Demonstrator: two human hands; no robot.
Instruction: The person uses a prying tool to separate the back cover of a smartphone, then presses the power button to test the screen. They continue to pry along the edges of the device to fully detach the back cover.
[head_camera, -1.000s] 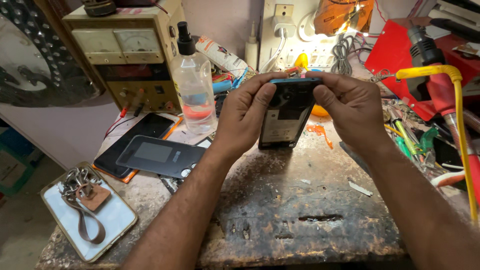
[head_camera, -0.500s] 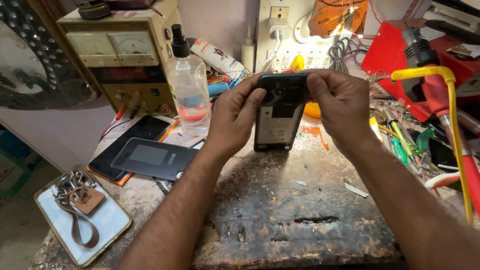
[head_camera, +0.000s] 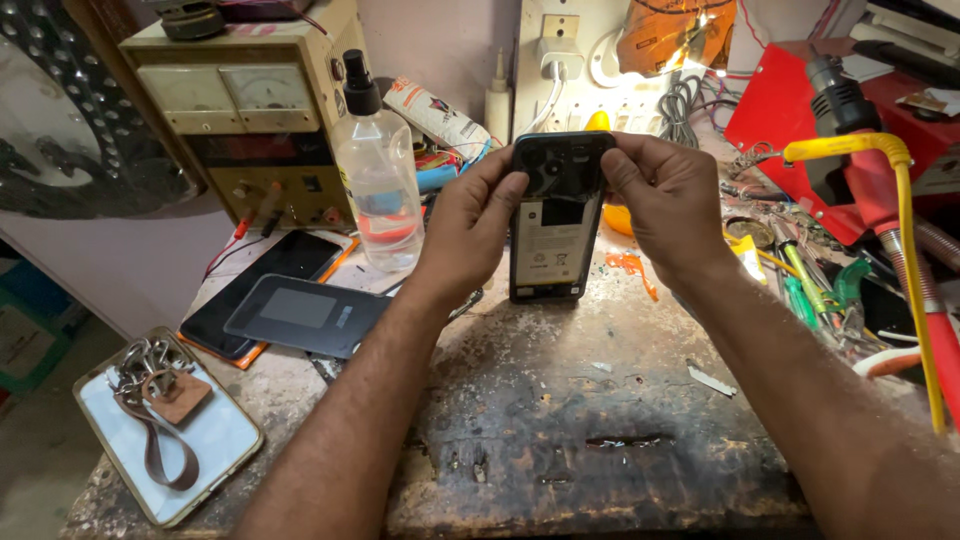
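Upright, an opened phone (head_camera: 553, 225) with its back removed is held above the worn workbench (head_camera: 560, 440), long axis vertical, lower end nearest the bench. Its top is gripped between the left hand (head_camera: 478, 222) and right hand (head_camera: 668, 208), equally near. Two more flat devices (head_camera: 290, 300) and one spray bottle (head_camera: 378, 170) are seen leftward.

We see a pale rectangular label (head_camera: 552, 245) on the opened phone (head_camera: 553, 215), which stands upright at mid-bench. Left of it lie two dark, blank screens: a grey-edged panel (head_camera: 305, 315) overlapping a black phone (head_camera: 262, 290). Behind the clear spray bottle (head_camera: 378, 175) leans a white tube (head_camera: 435, 115), perhaps glue, with red and black print.
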